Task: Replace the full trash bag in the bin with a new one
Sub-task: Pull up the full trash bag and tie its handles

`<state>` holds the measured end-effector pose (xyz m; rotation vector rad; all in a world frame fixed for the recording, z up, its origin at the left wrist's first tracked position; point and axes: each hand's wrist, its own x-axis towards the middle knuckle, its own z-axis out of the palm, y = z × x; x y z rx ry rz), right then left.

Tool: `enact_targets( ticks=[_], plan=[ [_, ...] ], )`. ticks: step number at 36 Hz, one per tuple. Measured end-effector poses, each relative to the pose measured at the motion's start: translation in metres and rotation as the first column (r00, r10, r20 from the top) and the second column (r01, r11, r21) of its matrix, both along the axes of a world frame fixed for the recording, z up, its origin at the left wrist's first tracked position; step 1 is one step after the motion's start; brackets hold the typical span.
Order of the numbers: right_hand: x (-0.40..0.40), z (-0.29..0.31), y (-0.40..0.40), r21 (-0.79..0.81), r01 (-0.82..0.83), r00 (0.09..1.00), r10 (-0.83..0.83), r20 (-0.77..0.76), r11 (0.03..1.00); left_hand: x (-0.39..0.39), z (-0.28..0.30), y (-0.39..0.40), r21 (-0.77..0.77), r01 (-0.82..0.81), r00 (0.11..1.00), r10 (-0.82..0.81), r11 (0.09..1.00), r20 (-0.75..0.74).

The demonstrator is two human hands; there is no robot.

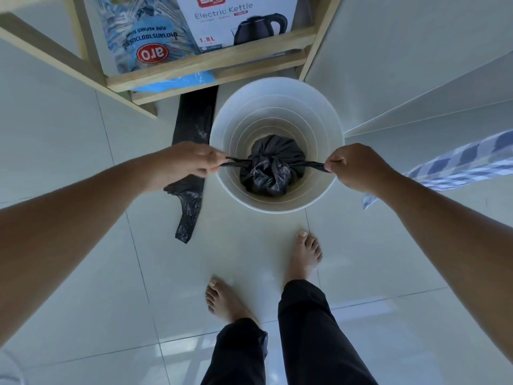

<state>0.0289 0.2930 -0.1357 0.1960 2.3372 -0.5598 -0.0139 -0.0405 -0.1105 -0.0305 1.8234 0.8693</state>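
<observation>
A white round bin (277, 107) stands on the tiled floor in front of my feet. Inside it sits a full black trash bag (270, 168), knotted at the top. My left hand (186, 165) grips the bag's left tie end at the bin's left rim. My right hand (352, 168) grips the right tie end at the right rim. Both ends are stretched taut away from the knot. A flat, unused black trash bag (191, 129) lies on the floor left of the bin, partly hidden behind my left hand.
A wooden shelf (211, 65) stands just behind the bin, holding an electric kettle box (238, 20) and a sugar bag (147, 34). A white wall panel rises at the right, with a blue checked cloth (455, 165) hanging there. My bare feet (305, 254) stand close before the bin.
</observation>
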Motion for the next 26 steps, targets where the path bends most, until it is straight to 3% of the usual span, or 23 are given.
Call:
enact_targets(
  ticks=[2, 4, 6, 9, 11, 15, 20, 26],
  plan=[
    [-0.003, 0.006, -0.006, -0.131, 0.100, 0.994, -0.094, 0.053, 0.986, 0.001, 0.008, 0.013, 0.302, -0.210, 0.976, 0.182, 0.930, 0.119],
    [-0.004, 0.012, -0.014, -0.272, 0.213, 0.975, -0.188, 0.117, 0.938, 0.003, 0.012, 0.031, 0.462, -0.312, 0.950, 0.266, 0.830, 0.164],
    [-0.006, 0.019, -0.023, -0.421, 0.330, 0.944, -0.290, 0.157, 0.845, 0.001, 0.012, 0.055, 0.433, -0.361, 0.931, 0.346, 0.826, 0.115],
    [-0.007, 0.027, -0.033, -0.506, 0.446, 0.895, -0.379, 0.235, 0.738, -0.005, -0.002, 0.083, 0.285, -0.571, 0.800, 0.600, 0.770, -0.016],
    [-0.008, 0.030, -0.040, -0.559, 0.520, 0.853, -0.430, 0.296, 0.645, -0.005, -0.015, 0.091, 0.247, -0.634, 0.748, 0.662, 0.733, -0.048],
    [-0.007, 0.028, -0.047, -0.627, 0.666, 0.729, -0.531, 0.433, 0.403, -0.002, -0.027, 0.099, 0.317, -0.715, 0.680, 0.725, 0.623, 0.111],
    [-0.002, 0.020, -0.042, -0.669, 0.736, 0.602, -0.552, 0.577, 0.103, 0.002, -0.033, 0.103, 0.251, -0.772, 0.632, 0.749, 0.584, 0.200],
    [0.003, 0.019, -0.042, -0.654, 0.731, 0.505, -0.489, 0.711, -0.197, 0.013, -0.040, 0.087, 0.285, -0.925, 0.357, 0.831, 0.252, 0.426]
  ],
)
